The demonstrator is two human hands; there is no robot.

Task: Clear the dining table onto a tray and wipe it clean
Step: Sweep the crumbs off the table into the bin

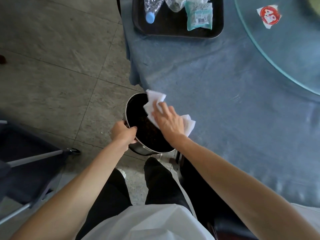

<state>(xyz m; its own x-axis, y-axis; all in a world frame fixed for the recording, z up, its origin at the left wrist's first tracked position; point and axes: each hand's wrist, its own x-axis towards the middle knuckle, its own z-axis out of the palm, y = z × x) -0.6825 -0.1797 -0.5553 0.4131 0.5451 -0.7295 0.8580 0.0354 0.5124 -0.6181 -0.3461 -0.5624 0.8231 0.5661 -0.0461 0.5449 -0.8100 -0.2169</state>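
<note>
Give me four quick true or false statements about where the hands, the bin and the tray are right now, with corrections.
1. The left hand grips the rim of the bin. True.
2. The right hand presses a white cloth at the table's edge. True.
3. The tray sits on the floor. False: it sits on the blue tablecloth.
4. The bottle stands upright on the tablecloth. False: it lies on the tray.

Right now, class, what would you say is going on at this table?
A person is wiping the blue tablecloth. The right hand presses a white cloth at the table's edge, over a round bin whose rim the left hand grips. A black tray further along the table already holds a plastic bottle and a green packet.
</note>
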